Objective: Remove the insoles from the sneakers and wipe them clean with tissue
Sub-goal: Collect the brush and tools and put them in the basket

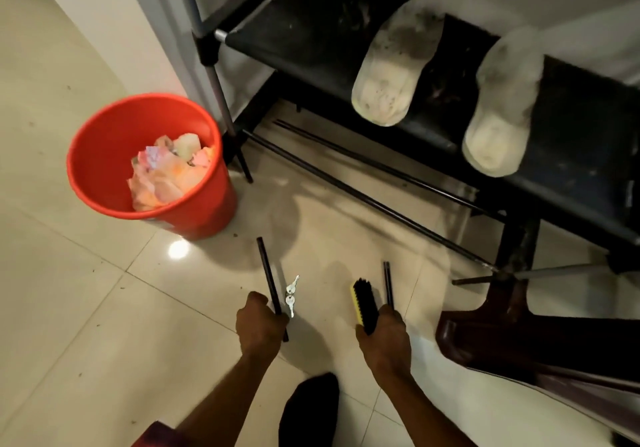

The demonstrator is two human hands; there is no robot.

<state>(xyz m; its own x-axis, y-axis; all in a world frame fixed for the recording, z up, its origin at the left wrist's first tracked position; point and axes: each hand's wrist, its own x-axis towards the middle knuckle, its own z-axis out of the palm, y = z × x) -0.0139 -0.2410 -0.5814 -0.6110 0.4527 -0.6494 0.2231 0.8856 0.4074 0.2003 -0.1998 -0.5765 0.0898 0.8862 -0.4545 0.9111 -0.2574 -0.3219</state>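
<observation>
Both grips are low over the tiled floor (86, 325), and each is busy with something other than the insoles. The left grip (261, 322), a bare hand, has its fingers curled round a black rod (268, 270) that sticks out well ahead of the knuckles and a little behind them. Two silver keys (291, 296) sit just beside that rod, against the hand's edge; whether they are held or lie on the floor cannot be told. The right grip (382, 335) is closed on the rear end of a brush (363, 303) with a yellow back and black bristles. A second rod (388, 284) rises from the same fist, just beside the brush.

The two dirty, whitish insoles lie well apart from both grips, up on the black shelf (311, 31) of the shoe rack. The first insole (391, 76) lies near the shelf's middle and the second insole (502, 110) toward its right end. They lie side by side without touching, each with its rounded end hanging over the shelf's front edge.

A red bucket (104, 155) stands on the floor beside the rack's left leg and holds crumpled tissue (166, 176). Two long dark bars (363, 200) lie on the floor under the shelf. A brown plastic chair (502, 339) stands just right of the right grip, and a dark-socked foot (311, 408) rests between the forearms
</observation>
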